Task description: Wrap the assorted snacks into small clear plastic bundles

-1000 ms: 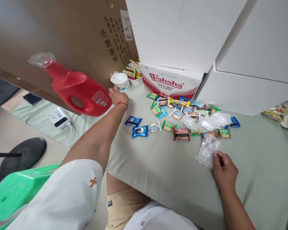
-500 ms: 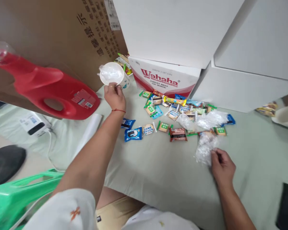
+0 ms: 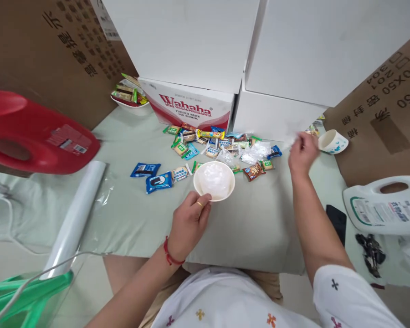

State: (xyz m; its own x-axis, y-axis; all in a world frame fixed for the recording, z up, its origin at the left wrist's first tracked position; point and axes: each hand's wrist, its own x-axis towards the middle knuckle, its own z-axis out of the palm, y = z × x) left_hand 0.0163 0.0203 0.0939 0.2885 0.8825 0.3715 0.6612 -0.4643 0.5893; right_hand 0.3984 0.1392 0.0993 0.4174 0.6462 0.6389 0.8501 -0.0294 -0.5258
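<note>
In my left hand (image 3: 193,223) is a paper cup (image 3: 232,187), gripped by its near rim, with crumpled clear plastic (image 3: 214,178) filling its mouth. My right hand (image 3: 303,152), smeared by motion, is raised at the right with its fingers pinched on a blurred piece of clear plastic (image 3: 289,142). Just beyond it a second paper cup (image 3: 333,142) with a blue-green print lies on its side. Between my hands and the boxes, small wrapped snacks (image 3: 159,182) are scattered, with more crumpled clear plastic (image 3: 256,152) on top of them.
White boxes (image 3: 194,107) stand stacked at the back, flanked by brown cartons (image 3: 392,105). A snack-filled bowl (image 3: 133,108) is back left. A red jug (image 3: 44,132) and a white roll (image 3: 77,214) lie left; a white jug (image 3: 389,205) and a black phone (image 3: 336,223) are right.
My left hand has brought the paper cup from the back left to the middle front. My right hand has lifted the clear plastic off the table, toward the second cup. The view has turned right.
</note>
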